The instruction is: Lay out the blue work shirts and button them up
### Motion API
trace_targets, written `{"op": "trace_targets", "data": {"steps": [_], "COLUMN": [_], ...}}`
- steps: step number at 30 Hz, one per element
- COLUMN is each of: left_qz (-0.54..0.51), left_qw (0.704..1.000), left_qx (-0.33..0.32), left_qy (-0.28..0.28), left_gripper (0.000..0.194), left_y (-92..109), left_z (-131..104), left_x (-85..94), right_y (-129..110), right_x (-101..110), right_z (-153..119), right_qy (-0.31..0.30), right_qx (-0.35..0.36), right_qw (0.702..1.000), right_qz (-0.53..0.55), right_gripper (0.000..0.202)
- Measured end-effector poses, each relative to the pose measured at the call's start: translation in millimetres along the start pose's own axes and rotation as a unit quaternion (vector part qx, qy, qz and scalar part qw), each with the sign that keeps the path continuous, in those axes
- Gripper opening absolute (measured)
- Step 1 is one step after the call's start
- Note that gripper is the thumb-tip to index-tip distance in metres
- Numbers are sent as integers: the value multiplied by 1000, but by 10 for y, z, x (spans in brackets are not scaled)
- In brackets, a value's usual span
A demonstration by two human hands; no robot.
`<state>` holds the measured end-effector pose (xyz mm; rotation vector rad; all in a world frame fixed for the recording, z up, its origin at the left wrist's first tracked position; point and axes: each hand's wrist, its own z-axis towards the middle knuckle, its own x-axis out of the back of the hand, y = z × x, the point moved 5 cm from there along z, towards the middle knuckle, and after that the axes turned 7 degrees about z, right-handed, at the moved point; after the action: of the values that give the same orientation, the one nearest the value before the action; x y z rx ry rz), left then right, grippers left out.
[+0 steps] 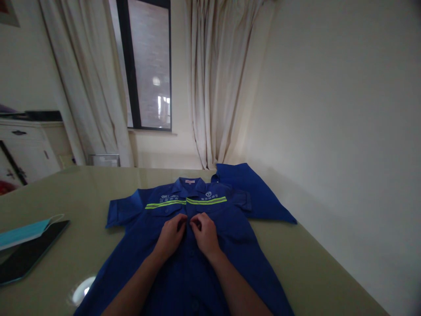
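A blue short-sleeved work shirt (pixel 237 250) lies spread out, front side up, with its collar away from me. A yellow-green stripe and white lettering cross its chest. On the front placket, just below the stripe, my left hand (pixel 171 232) pinches the shirt's edge. Close beside it, my right hand (pixel 204 230) pinches the other side of the placket. Both sets of fingers are curled with the tips together; any button between them is too small to make out. Buttons show faintly lower down the placket.
Another folded blue cloth (pixel 259 193) lies behind the shirt's right sleeve, by the wall. On the left of the greenish table (pixel 88 193), a light-blue face mask (pixel 24 235) rests on a dark flat tablet-like object (pixel 33 259). Curtains (pixel 213 79) and a window stand beyond.
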<state>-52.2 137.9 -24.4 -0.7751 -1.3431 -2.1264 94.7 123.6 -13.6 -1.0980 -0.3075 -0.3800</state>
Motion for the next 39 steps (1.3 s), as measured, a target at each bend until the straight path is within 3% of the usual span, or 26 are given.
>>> {"op": "trace_targets", "data": {"steps": [7, 17, 23, 27, 32, 34, 37, 39], "left_qz": [26, -64, -112, -63, 47, 83, 132, 182], "left_qw": [999, 996, 992, 998, 997, 995, 991, 983], "left_qx": [-22, 58, 45, 17, -1, -5, -10, -11], "left_qy": [30, 0, 19, -17, -58, -50, -24, 16], "left_gripper": [28, 30, 20, 17, 20, 13, 31, 33], "left_y": [44, -89, -87, 43, 143, 144, 105, 70], "left_z": [-16, 32, 30, 13, -31, -43, -44, -46], "left_x": [29, 15, 2, 14, 34, 44, 47, 55], "right_y": [18, -2, 109, 258, 389, 367, 242, 171], "right_x": [-13, -23, -2, -35, -94, -36, 82, 70], "right_z": [-5, -29, 24, 102, 127, 117, 85, 41], "right_qy": [8, 18, 43, 50, -10, -5, 37, 30], "right_qx": [-1, -10, -54, -120, -201, -173, -57, -4], "right_qw": [1000, 998, 998, 987, 969, 977, 997, 996], "right_qz": [-7, -63, 8, 90, 143, 126, 19, -79], "right_gripper": [14, 13, 8, 11, 18, 18, 29, 43]}}
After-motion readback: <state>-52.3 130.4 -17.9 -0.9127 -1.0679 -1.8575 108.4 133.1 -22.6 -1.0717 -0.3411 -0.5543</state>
